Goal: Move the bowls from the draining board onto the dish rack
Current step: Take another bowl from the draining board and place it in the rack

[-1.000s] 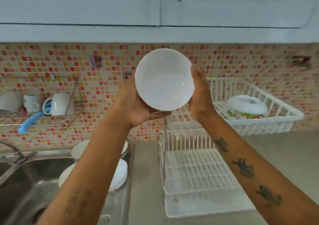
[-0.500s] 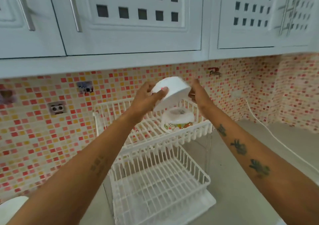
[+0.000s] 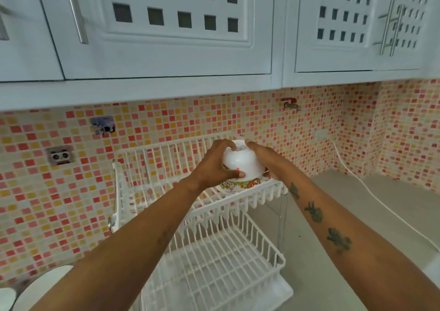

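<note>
A plain white bowl (image 3: 240, 163) is upside down over the top tier of the white two-tier dish rack (image 3: 152, 151). My left hand (image 3: 214, 165) grips its left side and my right hand (image 3: 264, 158) grips its right side. It sits directly on top of another upturned bowl with cartoon pictures around its rim (image 3: 240, 185), which rests on the rack's top tier. Another white bowl (image 3: 45, 287) shows at the bottom left, partly hidden behind my left forearm.
The rack's lower tier (image 3: 214, 263) holds no dishes. White wall cupboards (image 3: 166, 36) hang overhead. A white cable (image 3: 381, 201) trails across the grey counter on the right. A mosaic tiled wall stands behind the rack, with stickers on it.
Both hands have turned the white bowl over, carried it rightwards from above the sink and lowered it onto the pictured bowl on the rack's top tier.
</note>
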### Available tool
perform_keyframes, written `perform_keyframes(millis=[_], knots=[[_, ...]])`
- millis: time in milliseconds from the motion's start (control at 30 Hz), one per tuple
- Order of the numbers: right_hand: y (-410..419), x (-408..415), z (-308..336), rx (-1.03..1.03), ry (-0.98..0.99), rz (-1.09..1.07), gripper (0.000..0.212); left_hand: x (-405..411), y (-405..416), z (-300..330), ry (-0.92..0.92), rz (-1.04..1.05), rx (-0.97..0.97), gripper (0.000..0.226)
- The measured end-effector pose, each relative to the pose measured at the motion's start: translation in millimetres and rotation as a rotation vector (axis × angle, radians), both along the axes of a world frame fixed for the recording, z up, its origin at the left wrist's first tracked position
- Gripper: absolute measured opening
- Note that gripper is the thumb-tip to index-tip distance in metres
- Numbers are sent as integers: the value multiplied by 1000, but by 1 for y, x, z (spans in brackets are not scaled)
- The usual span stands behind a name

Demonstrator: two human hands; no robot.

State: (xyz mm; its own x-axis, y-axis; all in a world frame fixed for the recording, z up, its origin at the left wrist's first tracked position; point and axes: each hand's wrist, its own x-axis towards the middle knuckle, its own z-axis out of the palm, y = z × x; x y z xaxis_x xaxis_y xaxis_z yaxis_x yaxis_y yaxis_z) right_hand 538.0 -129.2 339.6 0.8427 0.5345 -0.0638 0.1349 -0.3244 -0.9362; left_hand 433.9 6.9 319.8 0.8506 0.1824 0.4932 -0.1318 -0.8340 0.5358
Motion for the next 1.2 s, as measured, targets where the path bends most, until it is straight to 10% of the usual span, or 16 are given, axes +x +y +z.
perform_keyframes(millis=[333, 767, 1033, 1200], knots=[[12, 9, -9, -115, -29, -30, 29, 4, 4, -14, 209, 120, -190, 115], [14, -3, -16, -196, -318, -121, 54, 4, 9, -22, 265, 97, -352, 121], [-11, -24, -23, 369, -768, -197, 26, -22, -4, 12, 126, 175, -486, 105], [-31, -51, -3, 655, -652, -106, 27, -98, 9, 51, -77, 113, -561, 73]])
